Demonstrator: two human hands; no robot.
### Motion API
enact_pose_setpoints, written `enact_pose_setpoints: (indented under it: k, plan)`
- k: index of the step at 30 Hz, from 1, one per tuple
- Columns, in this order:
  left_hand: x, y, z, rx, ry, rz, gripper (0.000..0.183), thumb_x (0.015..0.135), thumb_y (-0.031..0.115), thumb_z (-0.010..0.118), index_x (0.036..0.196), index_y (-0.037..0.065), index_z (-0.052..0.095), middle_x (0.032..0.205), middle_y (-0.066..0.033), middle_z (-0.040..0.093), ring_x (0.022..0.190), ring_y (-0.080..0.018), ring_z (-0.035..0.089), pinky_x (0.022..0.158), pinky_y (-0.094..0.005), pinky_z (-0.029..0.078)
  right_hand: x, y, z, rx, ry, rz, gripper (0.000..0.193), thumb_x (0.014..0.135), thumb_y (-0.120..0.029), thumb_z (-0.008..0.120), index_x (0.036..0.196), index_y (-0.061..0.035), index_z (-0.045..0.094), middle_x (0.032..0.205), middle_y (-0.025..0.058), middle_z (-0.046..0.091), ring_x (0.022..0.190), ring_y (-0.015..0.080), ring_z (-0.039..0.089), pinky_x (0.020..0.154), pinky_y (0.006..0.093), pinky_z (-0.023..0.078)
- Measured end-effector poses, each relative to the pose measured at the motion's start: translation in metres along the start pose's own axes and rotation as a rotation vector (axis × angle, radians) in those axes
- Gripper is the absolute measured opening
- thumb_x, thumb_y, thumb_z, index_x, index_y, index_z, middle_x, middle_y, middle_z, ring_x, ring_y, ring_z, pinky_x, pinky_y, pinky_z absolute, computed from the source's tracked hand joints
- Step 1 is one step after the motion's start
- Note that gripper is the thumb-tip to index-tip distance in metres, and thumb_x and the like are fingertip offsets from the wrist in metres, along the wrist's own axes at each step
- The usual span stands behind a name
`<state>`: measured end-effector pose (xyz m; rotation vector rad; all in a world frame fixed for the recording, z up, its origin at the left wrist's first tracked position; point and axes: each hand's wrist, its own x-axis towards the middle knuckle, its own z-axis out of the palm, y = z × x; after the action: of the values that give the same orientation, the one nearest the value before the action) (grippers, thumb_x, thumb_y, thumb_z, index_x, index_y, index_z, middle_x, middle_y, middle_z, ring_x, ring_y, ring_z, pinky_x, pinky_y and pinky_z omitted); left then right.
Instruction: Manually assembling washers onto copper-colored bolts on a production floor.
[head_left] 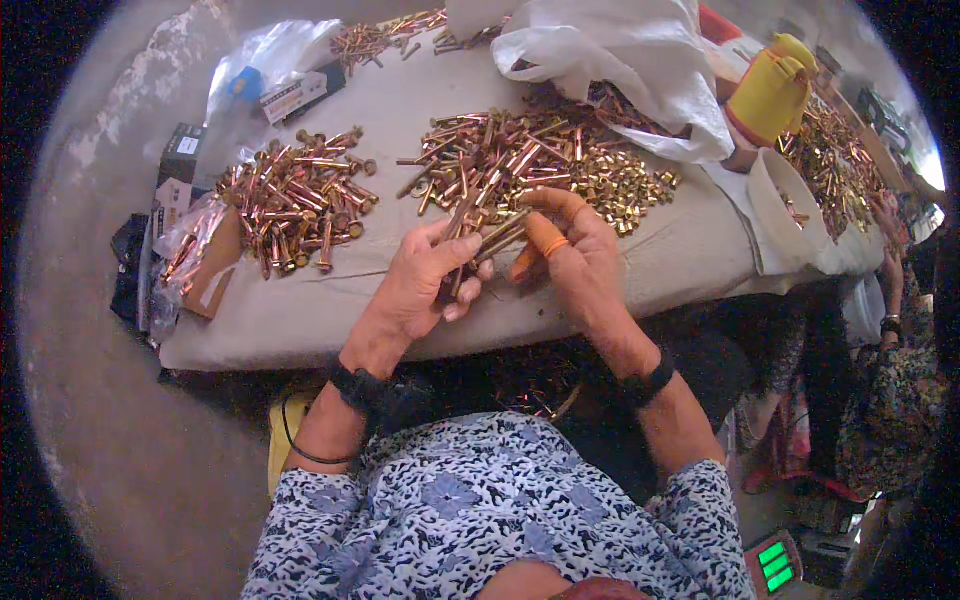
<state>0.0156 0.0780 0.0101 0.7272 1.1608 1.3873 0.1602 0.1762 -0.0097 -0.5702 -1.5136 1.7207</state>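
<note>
My left hand (418,272) is closed around a few long brass-coloured bolts (465,218), which stick up past the thumb. Opposite it, my right hand (583,262) has orange finger covers (545,236) and pinches the end of a bolt (503,236) lying slanted between both hands. Just beyond my fingers lies a heap of loose long bolts (478,150). It merges on the right into a spread of small gold nuts (638,188). Left of my hands is a second pile of bolts (300,205), many with nuts or heads on their ends.
A white sack (620,70) spills more bolts behind the heap. At right stand a yellow jug (770,95) and a white tub (790,215). Cardboard box (212,262) and plastic bag (250,85) are at left. Another person's arm (892,270) reaches in at far right.
</note>
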Motion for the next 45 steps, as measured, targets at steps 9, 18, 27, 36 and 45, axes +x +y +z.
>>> enact_pose_setpoints:
  k: [9,18,27,36,45]
  plan:
    - [0.002,-0.002,0.013,-0.021,-0.069,-0.048,0.024,0.087,0.017,0.054,0.105,0.001,0.051,0.076,-0.0088,0.059,0.047,-0.0063,0.049,0.03,-0.0167,0.034,0.014,0.008,-0.009,-0.152,0.047,-0.055,0.017,0.082,-0.012,0.056,0.093,0.0002,0.059,0.077,0.0066,0.061,0.064,0.0121,0.056,0.057,0.0266,0.047]
    - [0.008,0.004,0.015,0.083,0.006,-0.138,0.021,0.084,0.02,0.059,0.097,0.004,0.055,0.071,-0.0063,0.058,0.04,-0.0047,0.046,0.029,-0.0173,0.032,0.017,0.0,-0.009,-0.396,-0.144,-0.073,0.03,0.082,-0.021,0.058,0.101,0.0025,0.059,0.083,0.0128,0.065,0.074,0.0158,0.061,0.067,0.0287,0.049]
    - [0.016,0.001,0.006,0.231,-0.086,-0.15,0.027,0.083,0.029,0.058,0.093,0.004,0.054,0.072,-0.0045,0.058,0.045,-0.0054,0.047,0.032,-0.0174,0.034,0.02,-0.002,-0.017,-0.414,-0.224,-0.133,0.03,0.08,-0.021,0.059,0.099,0.002,0.06,0.085,0.0118,0.065,0.075,0.0172,0.061,0.067,0.0288,0.048]
    - [0.018,-0.001,0.001,-0.016,-0.142,-0.14,0.026,0.084,0.026,0.057,0.097,0.004,0.055,0.077,-0.0074,0.062,0.045,-0.0061,0.047,0.033,-0.0178,0.036,0.024,0.0,-0.012,-0.469,-0.105,-0.065,0.026,0.077,-0.021,0.062,0.092,0.0009,0.062,0.082,0.0113,0.065,0.074,0.0172,0.06,0.067,0.0299,0.048]
    - [0.022,-0.006,0.001,0.057,-0.065,-0.17,0.022,0.083,0.021,0.059,0.098,0.005,0.055,0.072,-0.0012,0.056,0.046,-0.0067,0.05,0.034,-0.018,0.039,0.019,-0.013,-0.007,-0.286,-0.088,-0.018,0.018,0.072,-0.013,0.067,0.085,-0.0014,0.062,0.074,0.0044,0.062,0.068,0.011,0.056,0.061,0.0253,0.047]
